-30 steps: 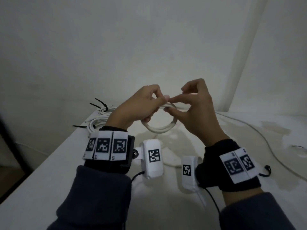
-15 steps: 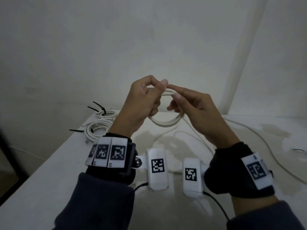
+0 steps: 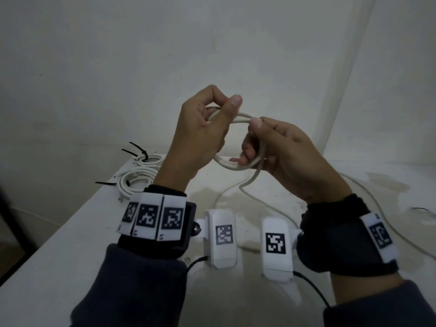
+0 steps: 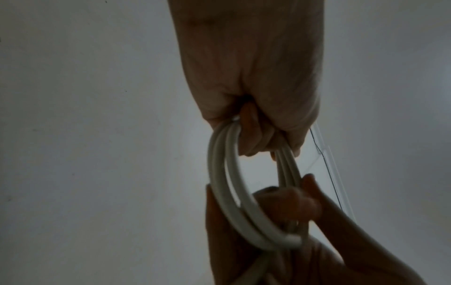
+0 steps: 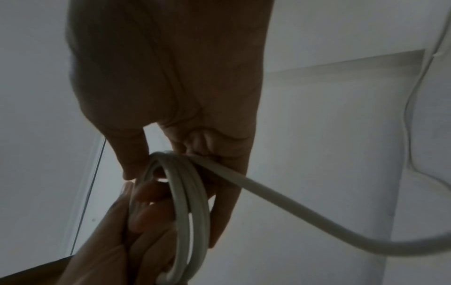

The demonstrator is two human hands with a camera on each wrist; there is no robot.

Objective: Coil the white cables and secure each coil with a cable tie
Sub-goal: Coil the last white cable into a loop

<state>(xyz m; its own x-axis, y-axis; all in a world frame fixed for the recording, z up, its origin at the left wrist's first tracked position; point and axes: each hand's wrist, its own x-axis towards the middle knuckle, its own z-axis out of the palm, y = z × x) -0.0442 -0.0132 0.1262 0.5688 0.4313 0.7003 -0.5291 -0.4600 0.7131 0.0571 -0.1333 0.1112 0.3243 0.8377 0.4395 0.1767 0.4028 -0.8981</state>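
A small round coil of white cable (image 3: 236,140) is held in the air above the white bench (image 3: 70,244), gripped at 9 o'clock by the left hand (image 3: 200,138) and at 3 o'clock by the right hand (image 3: 283,156). The loose cable tail (image 5: 292,204) is trailed downward. Two tied white coils (image 3: 139,175) are seen at 10 o'clock.

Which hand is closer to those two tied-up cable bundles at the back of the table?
Left. The left hand is raised just right of the tied bundles; the right hand is farther right.
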